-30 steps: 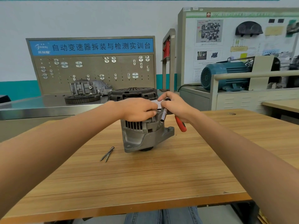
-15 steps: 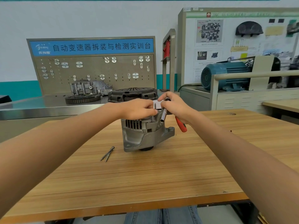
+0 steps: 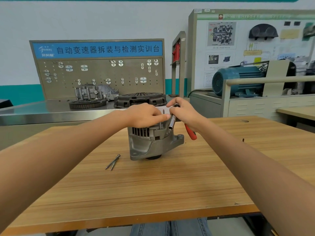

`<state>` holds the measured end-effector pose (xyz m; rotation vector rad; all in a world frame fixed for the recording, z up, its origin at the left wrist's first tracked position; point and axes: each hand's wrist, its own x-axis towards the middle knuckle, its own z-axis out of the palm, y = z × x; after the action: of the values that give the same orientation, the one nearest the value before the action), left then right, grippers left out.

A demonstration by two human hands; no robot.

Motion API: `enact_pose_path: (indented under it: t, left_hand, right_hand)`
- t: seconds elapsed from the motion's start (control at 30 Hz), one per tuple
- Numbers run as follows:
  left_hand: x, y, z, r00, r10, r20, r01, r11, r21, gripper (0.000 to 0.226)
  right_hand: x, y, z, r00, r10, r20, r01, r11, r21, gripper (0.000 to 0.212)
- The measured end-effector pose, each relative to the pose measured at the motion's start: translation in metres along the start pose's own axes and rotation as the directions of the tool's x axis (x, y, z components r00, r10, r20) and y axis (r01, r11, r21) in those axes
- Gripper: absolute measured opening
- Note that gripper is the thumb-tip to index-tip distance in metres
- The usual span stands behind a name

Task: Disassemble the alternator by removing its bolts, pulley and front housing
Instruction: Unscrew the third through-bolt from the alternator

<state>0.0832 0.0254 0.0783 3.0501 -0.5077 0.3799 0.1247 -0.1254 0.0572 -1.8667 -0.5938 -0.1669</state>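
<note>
Grey cast metal marks the alternator (image 3: 150,142), which stands on the wooden tabletop (image 3: 153,184) just above the centre of the head view, its pulley end down and its slotted vents facing the camera. A mounting ear juts out at its 3 o'clock side.

At the alternator's 12 o'clock the left hand (image 3: 144,114) rests over the top of the housing, fingers curled, with thumb and forefinger pinching a thin bolt (image 3: 161,122) that stands upright, half drawn out of the body. Just to its right, at about 1 o'clock from the alternator, the right hand (image 3: 185,113) grips a ratchet wrench (image 3: 191,133); its red handle slants out below the palm toward 4 o'clock, and its shiny socket (image 3: 172,122) points down and toward the camera, beside the bolt and clear of it.

At the alternator's 8 o'clock two long bolts (image 3: 112,162) lie side by side on the tabletop, touching or nearly so, heads toward 1 o'clock.

Beyond the tabletop, at 11 o'clock, a steel bench (image 3: 42,111) carries a toothed ring gear (image 3: 87,103), a grey gearbox casting (image 3: 95,92) and a dark clutch cover (image 3: 139,99) in front of a pegboard (image 3: 100,75) with a blue sign. At 2 o'clock sits a blue electric motor (image 3: 237,80). Blue jeans (image 3: 170,227) show at 6 o'clock under the tabletop edge.
</note>
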Motion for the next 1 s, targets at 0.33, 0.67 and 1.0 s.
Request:
enact_pose_path:
  t: [0.33,0.67,1.0]
  left_hand:
    - [0.003,0.002,-0.001,0.993,0.057,-0.105,-0.057,0.998,0.000,0.045]
    - [-0.017,-0.041,-0.025,0.943,-0.264,-0.204,0.177,0.914,-0.364,0.033]
    - [-0.077,-0.122,0.031,0.742,-0.669,0.025,0.347,0.352,-0.870,0.016]
  right_hand:
    - [0.000,0.001,0.001,1.000,-0.009,-0.014,0.009,1.000,-0.001,0.019]
    - [0.003,0.003,0.002,1.000,0.015,-0.018,-0.015,0.999,0.038,0.022]
    - [0.009,0.009,0.003,0.997,0.022,-0.073,-0.020,0.999,0.030,0.025]
